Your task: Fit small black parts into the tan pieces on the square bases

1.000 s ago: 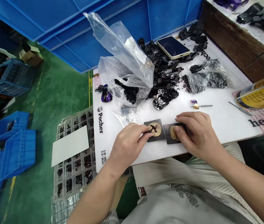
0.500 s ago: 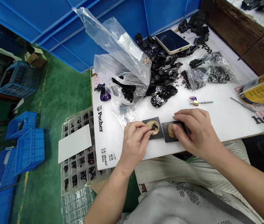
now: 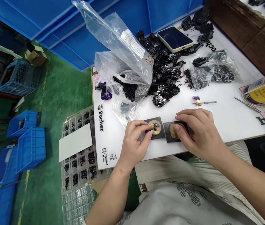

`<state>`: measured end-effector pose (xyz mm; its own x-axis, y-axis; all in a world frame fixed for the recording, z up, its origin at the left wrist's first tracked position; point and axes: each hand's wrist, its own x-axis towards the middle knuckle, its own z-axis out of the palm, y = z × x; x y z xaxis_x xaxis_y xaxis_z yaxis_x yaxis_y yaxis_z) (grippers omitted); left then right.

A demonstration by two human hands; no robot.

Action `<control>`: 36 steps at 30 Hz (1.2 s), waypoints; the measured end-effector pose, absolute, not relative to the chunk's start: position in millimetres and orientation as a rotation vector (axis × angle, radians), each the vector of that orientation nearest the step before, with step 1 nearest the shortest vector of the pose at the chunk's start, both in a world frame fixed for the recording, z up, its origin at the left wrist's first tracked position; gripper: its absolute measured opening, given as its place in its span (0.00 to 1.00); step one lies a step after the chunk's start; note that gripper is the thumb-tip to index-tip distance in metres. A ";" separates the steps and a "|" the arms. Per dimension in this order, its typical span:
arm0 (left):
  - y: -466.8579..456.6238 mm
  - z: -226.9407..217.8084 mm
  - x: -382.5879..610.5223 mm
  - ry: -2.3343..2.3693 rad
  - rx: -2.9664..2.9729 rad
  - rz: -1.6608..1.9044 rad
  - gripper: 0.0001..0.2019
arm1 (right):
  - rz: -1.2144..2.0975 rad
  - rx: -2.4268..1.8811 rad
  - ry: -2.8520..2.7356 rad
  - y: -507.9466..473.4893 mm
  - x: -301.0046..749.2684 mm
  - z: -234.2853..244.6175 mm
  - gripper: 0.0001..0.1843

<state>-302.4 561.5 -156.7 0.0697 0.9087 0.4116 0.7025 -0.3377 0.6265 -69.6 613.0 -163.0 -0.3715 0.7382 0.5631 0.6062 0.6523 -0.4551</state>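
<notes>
Pinched tight: left hand (image 3: 134, 143) holds a small dark part (image 3: 155, 126) on tan putty (image 3: 157, 132)

Thumb and fingertips close on the part, which sits on the putty mound atop a dark square plate (image 3: 161, 135). Just beside it, the right hand (image 3: 199, 132) lies curled over a second putty lump (image 3: 175, 131) on its own dark plate (image 3: 169, 139); whether those fingers grip anything cannot be told. Both plates rest on a white Pocher-printed board (image 3: 113, 147). Farther along it lie a slim hand tool (image 3: 207, 102), tweezers (image 3: 248, 104) and a yellow can (image 3: 263, 90). Beyond are glossy black model car parts (image 3: 165, 95), clear plastic bags (image 3: 123, 53) and a phone (image 3: 175, 39). Off the board's edge, a white card (image 3: 75, 142) lies on a compartment tray of black parts (image 3: 76, 165), with blue crates (image 3: 30, 150) on the green floor (image 3: 52, 93).
</notes>
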 end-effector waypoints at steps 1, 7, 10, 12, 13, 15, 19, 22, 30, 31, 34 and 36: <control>562.2 -156.9 -302.1 1.622 2.087 1.127 0.07 | 0.214 -1.038 -2.102 613.0 -69.6 -163.0 0.07; 562.0 -156.6 -301.4 1.602 2.087 1.139 0.05 | 0.198 -1.037 -2.116 612.7 -69.1 -162.9 0.07; 561.6 -156.3 -301.3 1.605 2.086 1.133 0.05 | 0.207 -1.038 -2.116 612.7 -69.3 -162.5 0.06; 562.0 -156.1 -301.1 1.608 2.091 1.126 0.05 | 0.213 -1.034 -2.116 612.7 -69.4 -162.1 0.07; 562.3 -156.0 -300.9 1.609 2.094 1.125 0.05 | 0.216 -1.032 -2.117 612.8 -69.5 -161.9 0.07; 562.9 -155.8 -300.2 1.612 2.102 1.123 0.05 | 0.217 -1.030 -2.119 612.8 -69.4 -161.7 0.07; 563.5 -155.4 -298.7 1.622 2.117 1.125 0.05 | 0.209 -1.028 -2.125 612.7 -69.0 -161.6 0.07; 563.4 -155.3 -298.1 1.620 2.117 1.130 0.06 | 0.208 -1.019 -2.127 612.8 -68.7 -161.7 0.07; 563.4 -155.0 -298.5 1.638 2.099 1.119 0.05 | 0.213 -1.012 -2.116 613.3 -68.4 -162.3 0.06; 563.4 -155.0 -298.6 1.637 2.099 1.119 0.05 | 0.214 -1.012 -2.114 613.3 -68.4 -162.4 0.06; 563.2 -155.1 -298.9 1.633 2.101 1.122 0.05 | 0.219 -1.016 -2.108 613.1 -68.6 -162.5 0.06; 563.1 -155.2 -298.9 1.638 2.103 1.119 0.05 | 0.227 -1.020 -2.104 612.9 -68.8 -162.2 0.07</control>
<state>-298.9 563.1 -155.2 0.0728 0.9073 0.4141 0.7153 -0.3368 0.6122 -68.8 612.9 -162.2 -0.3809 0.7307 0.5666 0.5929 0.6632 -0.4567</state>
